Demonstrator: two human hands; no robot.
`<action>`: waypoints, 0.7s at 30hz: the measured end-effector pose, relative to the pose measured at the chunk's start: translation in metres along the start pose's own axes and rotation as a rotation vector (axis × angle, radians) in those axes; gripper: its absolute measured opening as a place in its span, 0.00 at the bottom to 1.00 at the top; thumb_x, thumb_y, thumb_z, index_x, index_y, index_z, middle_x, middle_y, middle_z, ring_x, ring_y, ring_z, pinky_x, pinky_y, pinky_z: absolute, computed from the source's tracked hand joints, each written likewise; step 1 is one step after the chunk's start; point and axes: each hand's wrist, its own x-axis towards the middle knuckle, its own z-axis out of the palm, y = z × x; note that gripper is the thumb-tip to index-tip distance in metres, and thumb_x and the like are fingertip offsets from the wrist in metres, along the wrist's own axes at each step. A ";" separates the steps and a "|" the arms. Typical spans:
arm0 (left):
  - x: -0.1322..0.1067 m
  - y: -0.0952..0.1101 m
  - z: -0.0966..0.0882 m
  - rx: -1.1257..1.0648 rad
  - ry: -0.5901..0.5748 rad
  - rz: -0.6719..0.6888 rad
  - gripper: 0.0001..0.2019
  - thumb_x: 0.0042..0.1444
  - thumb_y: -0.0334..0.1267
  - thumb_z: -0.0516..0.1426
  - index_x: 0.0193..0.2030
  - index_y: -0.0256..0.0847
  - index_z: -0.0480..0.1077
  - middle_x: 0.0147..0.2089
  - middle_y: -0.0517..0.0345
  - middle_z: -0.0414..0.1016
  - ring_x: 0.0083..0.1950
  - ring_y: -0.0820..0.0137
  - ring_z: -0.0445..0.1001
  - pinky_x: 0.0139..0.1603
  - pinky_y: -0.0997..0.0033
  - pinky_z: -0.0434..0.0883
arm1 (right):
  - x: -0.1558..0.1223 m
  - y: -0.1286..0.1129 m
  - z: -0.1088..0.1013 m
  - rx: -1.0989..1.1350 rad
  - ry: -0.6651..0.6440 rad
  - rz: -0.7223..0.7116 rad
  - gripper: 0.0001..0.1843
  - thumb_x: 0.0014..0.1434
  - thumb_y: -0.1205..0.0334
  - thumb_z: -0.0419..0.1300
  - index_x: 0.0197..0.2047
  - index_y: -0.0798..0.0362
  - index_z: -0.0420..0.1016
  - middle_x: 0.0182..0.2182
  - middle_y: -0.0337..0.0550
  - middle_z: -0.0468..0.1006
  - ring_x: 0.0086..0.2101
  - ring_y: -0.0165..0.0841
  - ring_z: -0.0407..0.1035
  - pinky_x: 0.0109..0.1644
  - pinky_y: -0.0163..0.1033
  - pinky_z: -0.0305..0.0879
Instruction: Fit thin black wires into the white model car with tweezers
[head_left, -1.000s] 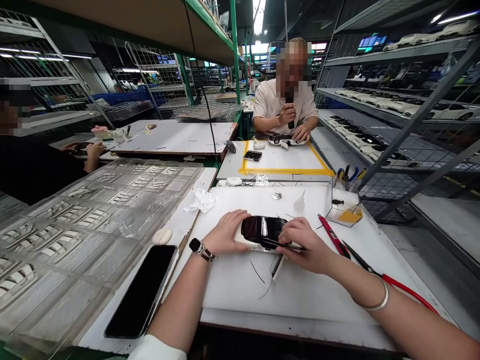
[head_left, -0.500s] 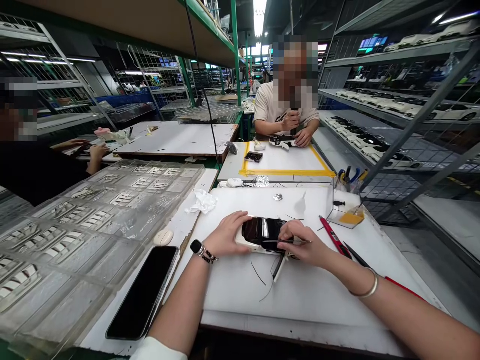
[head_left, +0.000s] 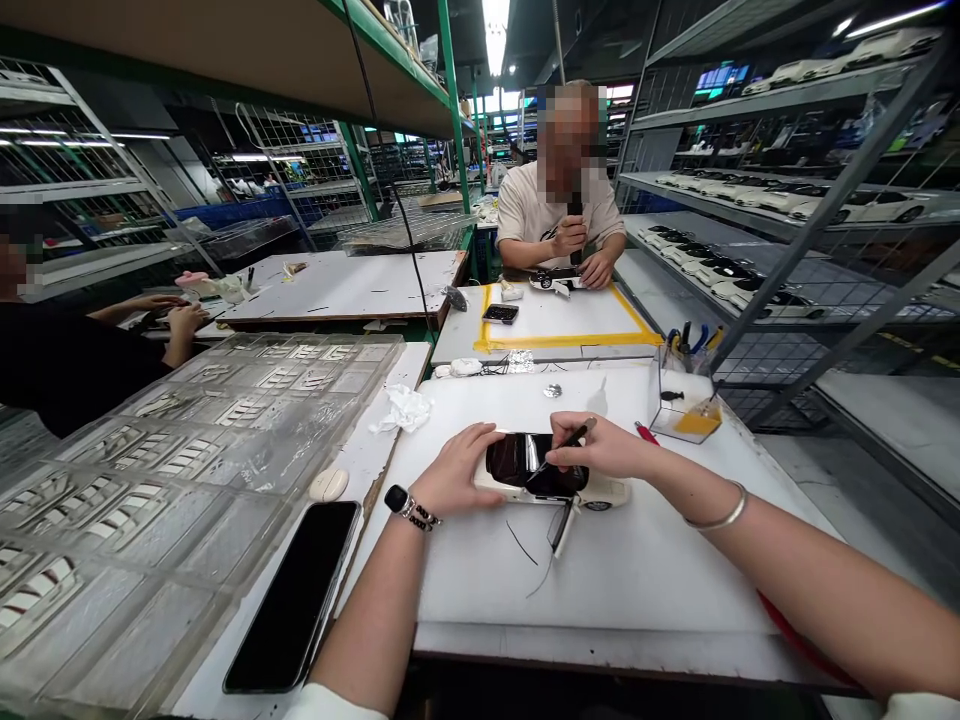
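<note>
A white model car (head_left: 611, 492) with a glossy black roof lies on the white work mat in front of me. My left hand (head_left: 465, 472) grips its left end between thumb and fingers. In my right hand (head_left: 600, 447) is a pair of dark tweezers (head_left: 574, 440), held like a pen over the roof. Their fine tip points down at the car's near side, by the roof edge; whether it touches is unclear. The car's near door (head_left: 559, 528) stands swung out towards me. Thin dark strands lie on the mat beside it.
A phone (head_left: 294, 590) and partitioned plastic trays (head_left: 247, 500) with white parts lie to the left. Crumpled tissue (head_left: 403, 408) is behind my left hand. A clear tool holder (head_left: 684, 405) stands at right. Across the table, a co-worker (head_left: 561, 215) handles another model car.
My right hand has tilted the tweezers from nearly flat to steep, moving their tip to the car's near roof edge. My left hand keeps its grip. The view has shifted slightly.
</note>
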 end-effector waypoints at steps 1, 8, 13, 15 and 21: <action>0.000 0.000 0.000 -0.002 -0.001 0.000 0.42 0.39 0.41 0.67 0.62 0.42 0.56 0.66 0.47 0.54 0.67 0.54 0.51 0.67 0.49 0.54 | 0.001 0.000 0.000 0.025 -0.004 0.018 0.13 0.53 0.59 0.62 0.26 0.53 0.61 0.21 0.36 0.71 0.25 0.29 0.65 0.30 0.35 0.59; -0.001 -0.001 0.001 -0.002 0.000 -0.001 0.41 0.40 0.42 0.67 0.62 0.43 0.56 0.66 0.47 0.53 0.67 0.54 0.51 0.67 0.49 0.54 | 0.007 0.005 -0.003 0.164 -0.033 0.056 0.13 0.51 0.60 0.63 0.25 0.53 0.61 0.18 0.34 0.70 0.23 0.27 0.64 0.28 0.33 0.57; -0.001 -0.002 0.000 0.022 0.015 0.013 0.41 0.39 0.42 0.67 0.61 0.43 0.56 0.65 0.46 0.55 0.67 0.53 0.52 0.66 0.48 0.56 | 0.006 0.006 0.002 0.286 -0.067 0.074 0.13 0.49 0.64 0.63 0.23 0.53 0.60 0.15 0.32 0.67 0.20 0.26 0.62 0.26 0.33 0.56; -0.002 0.002 -0.002 0.040 0.034 0.025 0.41 0.39 0.42 0.67 0.61 0.44 0.56 0.65 0.45 0.56 0.66 0.51 0.53 0.65 0.45 0.56 | 0.003 0.008 0.003 0.338 -0.095 0.078 0.13 0.49 0.64 0.63 0.23 0.54 0.60 0.15 0.33 0.68 0.19 0.26 0.61 0.26 0.34 0.56; -0.005 0.031 -0.002 0.132 0.278 0.260 0.26 0.45 0.42 0.63 0.52 0.43 0.64 0.54 0.49 0.68 0.58 0.58 0.65 0.67 0.46 0.49 | -0.010 0.018 -0.002 0.508 -0.047 0.032 0.14 0.49 0.64 0.63 0.25 0.53 0.59 0.16 0.31 0.66 0.19 0.25 0.61 0.27 0.33 0.55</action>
